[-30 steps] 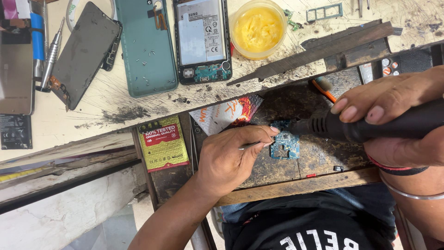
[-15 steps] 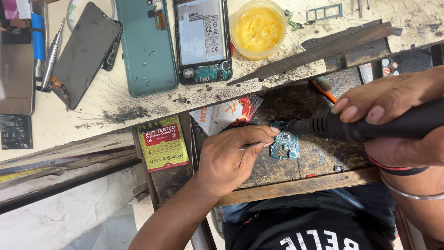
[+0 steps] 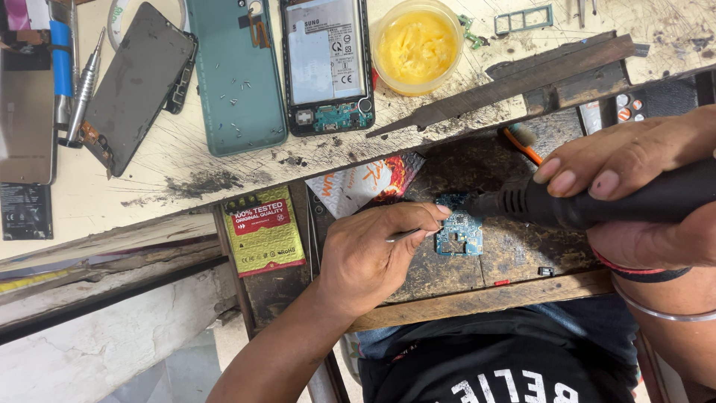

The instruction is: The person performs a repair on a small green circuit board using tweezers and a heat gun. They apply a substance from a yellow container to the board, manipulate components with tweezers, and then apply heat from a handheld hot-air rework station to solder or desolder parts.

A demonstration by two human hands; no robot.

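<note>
A small blue circuit board (image 3: 459, 233) lies on a dark, worn wooden tray (image 3: 477, 298) pulled out under the bench. My left hand (image 3: 373, 257) pinches thin metal tweezers (image 3: 406, 235) whose tips touch the board's left edge. My right hand (image 3: 634, 194) grips a black hot-air or soldering handle (image 3: 597, 200), its nozzle pointing left just above the board's upper right.
On the scratched bench lie an opened phone with battery (image 3: 327, 63), a teal back cover (image 3: 237, 75), a detached screen (image 3: 138, 86), a tub of yellow flux (image 3: 418, 46), a screwdriver (image 3: 82, 86) and a SIM tray (image 3: 523, 19). A yellow battery pack (image 3: 262, 231) sits left of the tray.
</note>
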